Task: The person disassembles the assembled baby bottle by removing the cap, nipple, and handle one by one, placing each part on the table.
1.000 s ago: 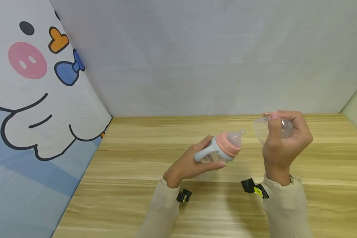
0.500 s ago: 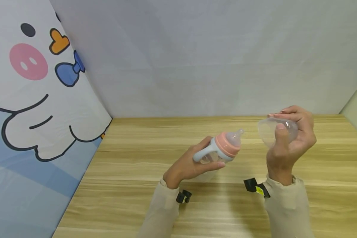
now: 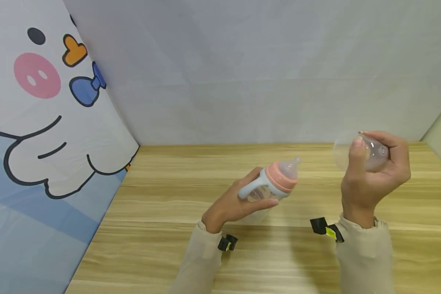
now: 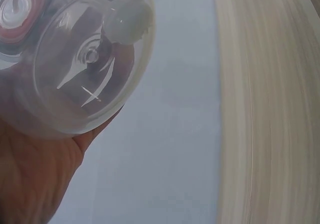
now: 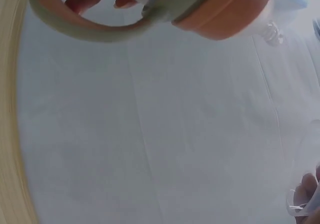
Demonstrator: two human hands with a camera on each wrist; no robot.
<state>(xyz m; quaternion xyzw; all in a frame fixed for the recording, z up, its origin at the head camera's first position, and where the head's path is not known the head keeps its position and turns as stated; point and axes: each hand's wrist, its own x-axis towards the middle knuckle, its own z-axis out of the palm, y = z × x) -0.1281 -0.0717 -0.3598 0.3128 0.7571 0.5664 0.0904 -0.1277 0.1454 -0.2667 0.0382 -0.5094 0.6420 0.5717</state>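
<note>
My left hand [image 3: 231, 204] grips a baby bottle [image 3: 281, 177] round its clear body, tilted with its teat up and to the right. The bottle has a pink collar and light blue handles. Its clear base [image 4: 90, 84] fills the upper left of the left wrist view, with a whitish straw end [image 4: 127, 22] inside. To the right, my right hand [image 3: 375, 179] holds a clear dome-shaped bottle cap [image 3: 379, 153], thumb on the near side, its wide end facing left. Cap and teat stand apart. In the right wrist view, the pink collar [image 5: 230, 9] shows at the top.
Both hands are above a light wood-grain table [image 3: 161, 245]. A pale grey cloth wall [image 3: 242, 81] rises behind it, and a cartoon-printed panel [image 3: 40, 143] borders it at the left. Black wrist mounts [image 3: 228, 243] sit on both sleeves.
The right hand has moved right with the cap, farther from the bottle. Its fingers straightened half a second ago and now curl round the cap again. The left hand and bottle have hardly moved.
</note>
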